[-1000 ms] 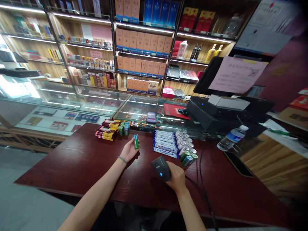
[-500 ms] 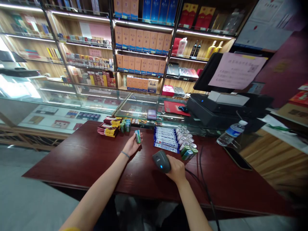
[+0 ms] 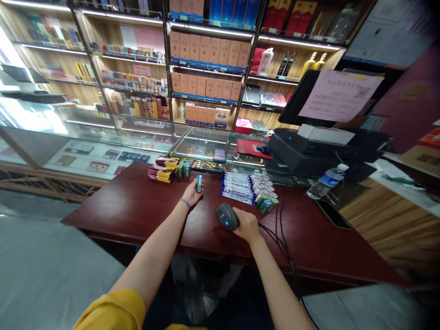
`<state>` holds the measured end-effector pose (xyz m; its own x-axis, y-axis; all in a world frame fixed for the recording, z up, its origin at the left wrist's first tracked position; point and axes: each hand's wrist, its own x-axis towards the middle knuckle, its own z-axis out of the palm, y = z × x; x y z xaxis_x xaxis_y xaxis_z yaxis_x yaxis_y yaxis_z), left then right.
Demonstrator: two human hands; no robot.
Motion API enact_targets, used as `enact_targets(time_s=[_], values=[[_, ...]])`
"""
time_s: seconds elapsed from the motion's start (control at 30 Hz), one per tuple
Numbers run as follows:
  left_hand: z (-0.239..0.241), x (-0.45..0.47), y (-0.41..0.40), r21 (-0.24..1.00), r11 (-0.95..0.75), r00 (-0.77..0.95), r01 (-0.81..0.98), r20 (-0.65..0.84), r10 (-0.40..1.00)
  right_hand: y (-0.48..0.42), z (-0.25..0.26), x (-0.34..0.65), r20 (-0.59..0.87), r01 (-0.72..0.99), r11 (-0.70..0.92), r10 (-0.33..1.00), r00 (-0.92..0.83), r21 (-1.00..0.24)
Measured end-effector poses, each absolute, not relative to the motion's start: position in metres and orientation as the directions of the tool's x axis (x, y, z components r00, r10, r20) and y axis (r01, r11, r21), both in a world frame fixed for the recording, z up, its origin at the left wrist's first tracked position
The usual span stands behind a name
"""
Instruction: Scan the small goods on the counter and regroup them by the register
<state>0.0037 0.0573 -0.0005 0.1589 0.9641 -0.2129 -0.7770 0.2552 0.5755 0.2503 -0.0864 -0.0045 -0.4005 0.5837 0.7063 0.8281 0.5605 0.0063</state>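
Observation:
My left hand (image 3: 192,193) is closed around a small green-and-white cylindrical container (image 3: 199,184), held upright above the dark red table. A dark grey barcode scanner (image 3: 227,217) is gripped in my right hand (image 3: 246,224), its blue light lit and its head pointing left. Beyond my left hand are stacked yellow-and-red packets (image 3: 163,170) and several small green containers (image 3: 184,169). A row of blue-and-white wrapped sticks (image 3: 238,187) lies past the scanner. Beside the sticks stand several silver-topped small containers (image 3: 264,184), the nearest ones green (image 3: 266,204).
The dark red table (image 3: 134,201) meets a glass display counter (image 3: 144,137). On the right are a water bottle (image 3: 327,182), a phone (image 3: 332,214), a black cable (image 3: 282,238) and a black register with a screen (image 3: 299,153). Stocked shelves (image 3: 209,68) line the back.
The view has shifted, so the table sits higher and a yellow sleeve shows. The container in my left hand has turned slightly more upright. Both hands keep their holds.

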Motion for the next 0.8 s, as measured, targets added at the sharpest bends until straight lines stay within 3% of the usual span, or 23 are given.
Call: enact_targets(time_s=[0.23, 0.43, 0.67, 0.8], values=[[-0.007, 0.002, 0.065, 0.538, 0.289, 0.213, -0.792, -0.201, 0.956, -0.088, -0.002, 0.249, 0.651, 0.811, 0.586, 0.618, -0.441, -0.007], [-0.007, 0.001, 0.062, 0.556, 0.280, 0.172, -0.783, -0.238, 0.956, -0.090, -0.002, 0.253, 0.693, 0.820, 0.572, 0.595, -0.408, -0.009], [0.010, 0.029, 0.039, 0.790, 0.035, 0.098, -0.612, 0.032, 0.995, -0.123, 0.005, 0.301, 0.765, 0.873, 0.485, 0.577, -0.285, -0.041], [0.025, 0.086, 0.012, 0.839, 0.005, 0.228, -0.544, 0.142, 0.963, -0.146, 0.014, 0.341, 0.790, 0.933, 0.350, 0.594, -0.153, -0.083]])
